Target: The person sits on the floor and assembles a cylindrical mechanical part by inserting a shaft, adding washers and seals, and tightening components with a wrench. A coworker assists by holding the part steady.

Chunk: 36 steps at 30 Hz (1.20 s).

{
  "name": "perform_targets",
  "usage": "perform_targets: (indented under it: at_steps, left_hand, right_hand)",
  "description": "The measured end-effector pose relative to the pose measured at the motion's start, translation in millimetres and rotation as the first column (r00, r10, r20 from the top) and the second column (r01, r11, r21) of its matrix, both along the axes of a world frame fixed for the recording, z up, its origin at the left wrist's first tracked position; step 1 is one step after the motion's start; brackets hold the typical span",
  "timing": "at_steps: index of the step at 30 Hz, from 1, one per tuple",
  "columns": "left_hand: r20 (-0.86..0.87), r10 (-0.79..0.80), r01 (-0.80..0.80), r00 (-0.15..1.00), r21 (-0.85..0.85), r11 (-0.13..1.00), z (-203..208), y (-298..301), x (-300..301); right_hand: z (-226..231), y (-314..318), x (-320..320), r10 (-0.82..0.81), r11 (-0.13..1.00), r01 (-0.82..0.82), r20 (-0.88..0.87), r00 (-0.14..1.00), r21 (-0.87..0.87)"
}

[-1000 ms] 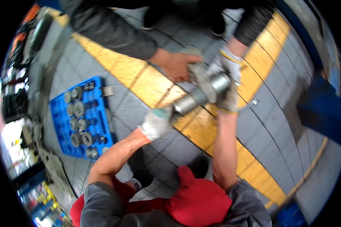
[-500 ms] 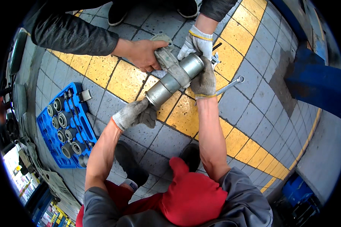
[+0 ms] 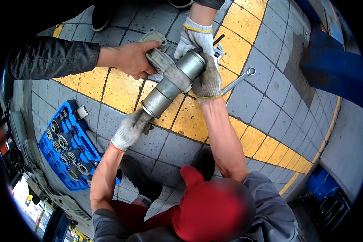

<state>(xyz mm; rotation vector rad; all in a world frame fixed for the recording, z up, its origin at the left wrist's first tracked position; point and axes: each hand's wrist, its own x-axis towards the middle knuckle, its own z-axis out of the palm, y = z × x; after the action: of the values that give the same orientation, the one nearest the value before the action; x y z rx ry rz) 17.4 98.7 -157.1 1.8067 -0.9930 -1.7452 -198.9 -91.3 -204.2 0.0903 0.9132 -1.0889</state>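
Two silvery steel sleeves, a lower one (image 3: 159, 101) and an upper one (image 3: 190, 64), stand end to end on either side of the ring of a grey cast-metal bracket (image 3: 165, 66). My left hand (image 3: 129, 129), in a grey-white glove, closes on the bottom end of the lower sleeve; some fingertips are hidden behind it. Wrapped against the right side of the upper sleeve is my gloved right hand (image 3: 209, 78). A co-worker's bare hand (image 3: 131, 58) grips the bracket from the left, and their gloved hand (image 3: 197, 38) is at the sleeve's top end.
A combination wrench (image 3: 238, 82) lies beside my right wrist, near another shiny wrench (image 3: 218, 53). On the left floor is an open blue case (image 3: 84, 128) with several round sleeves. A blue metal beam (image 3: 332, 76) juts in from the right. My dark shoes (image 3: 139, 177) are below.
The whole view has shifted, so sleeves, bracket and hands appear farther up and left. My left hand has turned a little around the lower sleeve's end. All grips stay on the assembly.
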Motion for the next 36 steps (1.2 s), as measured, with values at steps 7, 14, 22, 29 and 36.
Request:
perform_targets:
  at_steps: [7, 14, 22, 29, 36]
  left_hand:
    - [0.215, -0.173, 0.198, 0.961, -0.099, 0.975, 2, -12, 15]
    - [0.138, 0.004, 0.013, 0.990, -0.124, 0.992, -55, 2, 60]
    - [0.331, -0.148, 0.178, 0.932, -0.061, 0.982, -17, -23, 48]
    - [0.557, -0.483, 0.520, 0.676, 0.104, 0.848, 27, -29, 75]
    - [0.603, -0.692, 0.662, 0.397, 0.334, 0.671, 154, -32, 63]
  right_hand:
    - [9, 5, 6, 0.070, 0.997, -0.070, -0.009, 0.998, -0.035]
    - [10, 35, 0, 0.238, 0.955, -0.280, -0.307, 0.922, -0.100]
    - [16, 73, -82, -0.156, 0.759, -0.651, -0.960, -0.234, 0.036]
    - [22, 40, -73, 0.150, 0.573, -0.609, -0.801, -0.580, 0.549]
    - [25, 39, -87, 0.185, 0.586, -0.606, -0.816, -0.547, 0.538]
